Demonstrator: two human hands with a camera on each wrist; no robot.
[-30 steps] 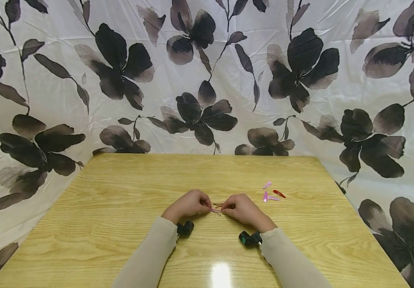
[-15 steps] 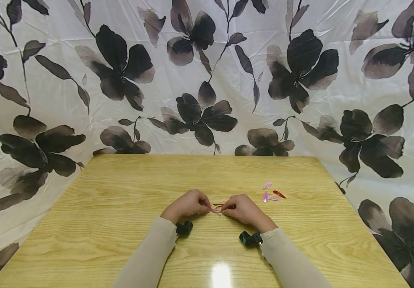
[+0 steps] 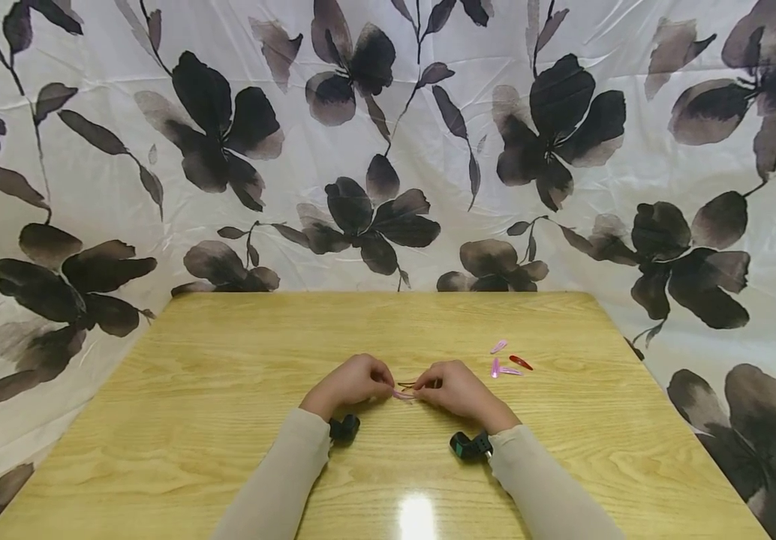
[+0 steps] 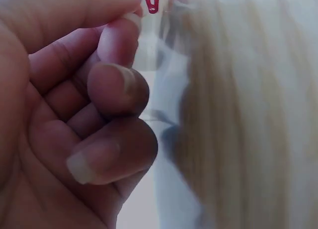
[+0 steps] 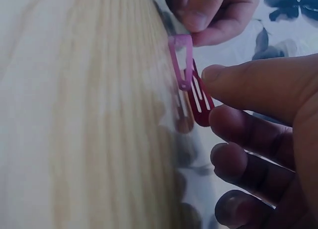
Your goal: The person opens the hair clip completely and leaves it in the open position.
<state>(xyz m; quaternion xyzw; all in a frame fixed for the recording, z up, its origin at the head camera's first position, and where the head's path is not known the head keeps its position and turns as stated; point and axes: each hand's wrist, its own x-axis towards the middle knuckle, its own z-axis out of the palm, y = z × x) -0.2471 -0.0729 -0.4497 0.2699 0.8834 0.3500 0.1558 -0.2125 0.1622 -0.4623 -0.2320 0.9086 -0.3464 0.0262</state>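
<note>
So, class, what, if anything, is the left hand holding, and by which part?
The left hand pinches a pink hair clip by its wider end.

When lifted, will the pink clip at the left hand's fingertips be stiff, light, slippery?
The pink clip will probably stay stiff: its narrow frame sticks out straight from the left hand. It's likely light, being thin with an open middle. Its smooth-looking surface might let it slip in a loose pinch.

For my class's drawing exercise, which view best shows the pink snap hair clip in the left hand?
The right wrist view: the pink snap hair clip appears large, its looped frame visible. The head view shows a thin pink strip; the left wrist view, only a pink edge cut at the top.
</note>
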